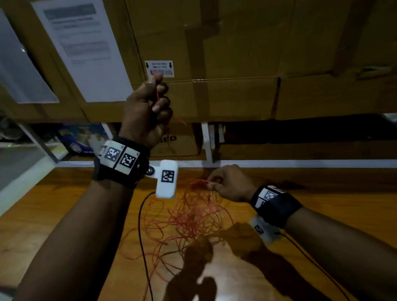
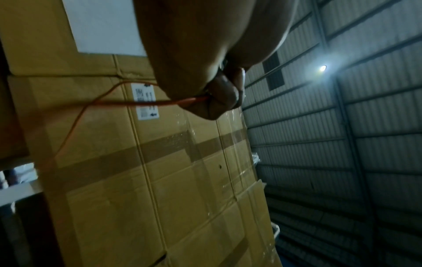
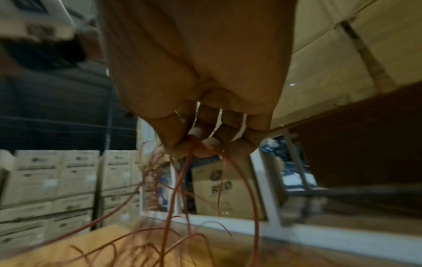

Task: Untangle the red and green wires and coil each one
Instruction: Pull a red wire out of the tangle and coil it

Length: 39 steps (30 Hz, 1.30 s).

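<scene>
Above wooden table (image 1: 58, 228), both hands' grip on red wire (image 1: 192, 220).

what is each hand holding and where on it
Left hand grips a red wire strand, raised above the tangle; right hand pinches strands at the tangle's top.

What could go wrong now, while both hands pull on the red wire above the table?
The left hand grips the red wire high while the right hand pinches strands low; pulling apart may tighten knots in the loose tangle. The strands also lie across the black cable and might snag it.
</scene>
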Tool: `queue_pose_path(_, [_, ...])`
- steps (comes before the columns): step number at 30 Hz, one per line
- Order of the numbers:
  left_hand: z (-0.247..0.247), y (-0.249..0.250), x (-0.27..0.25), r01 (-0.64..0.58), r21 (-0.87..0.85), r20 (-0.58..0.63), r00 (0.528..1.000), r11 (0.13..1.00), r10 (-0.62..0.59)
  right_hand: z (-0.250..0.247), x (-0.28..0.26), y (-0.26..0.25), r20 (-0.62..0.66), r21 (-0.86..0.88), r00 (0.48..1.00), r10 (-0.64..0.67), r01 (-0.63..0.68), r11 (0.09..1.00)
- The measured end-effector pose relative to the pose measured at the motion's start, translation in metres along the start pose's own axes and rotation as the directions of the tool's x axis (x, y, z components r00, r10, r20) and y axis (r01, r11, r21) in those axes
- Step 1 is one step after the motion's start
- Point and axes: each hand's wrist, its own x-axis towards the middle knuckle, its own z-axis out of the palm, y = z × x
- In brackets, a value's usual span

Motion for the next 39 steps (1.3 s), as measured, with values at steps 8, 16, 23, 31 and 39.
queue_pose_path(8, [-0.054,0.03,-0.012,-0.066,-0.129,-0.16,0.986,0.989,0.045,-0.016,-0.007,0.032,-0.007,-0.022,0.99,0.142,-0.142,0.99])
queue_pose_path(16, [0.012,-0.066,-0.052,-0.022,-0.036,-0.276,0.961,0.999,0.011,-0.078,-0.048,-0.036,-0.464,0.328,0.883,0.072,0.096,0.94])
queue_pose_path(23, [0.061,-0.141,-0.074,0.105,0.016,-0.228,0.969,0.994,-0.098,-0.074,-0.102,-0.043,-0.218,0.291,0.975,0.045,0.021,0.957])
queue_pose_path(31, [0.07,-0.193,-0.101,0.247,0.017,-0.141,0.96,0.969,-0.242,-0.055,-0.149,-0.021,-0.285,0.356,0.932,0.225,-0.115,0.927])
queue_pose_path(39, [0.052,-0.205,-0.109,0.438,-0.069,-0.132,0.886,0.896,-0.444,-0.042,-0.187,-0.007,-0.319,0.242,0.928,0.19,-0.115,0.964])
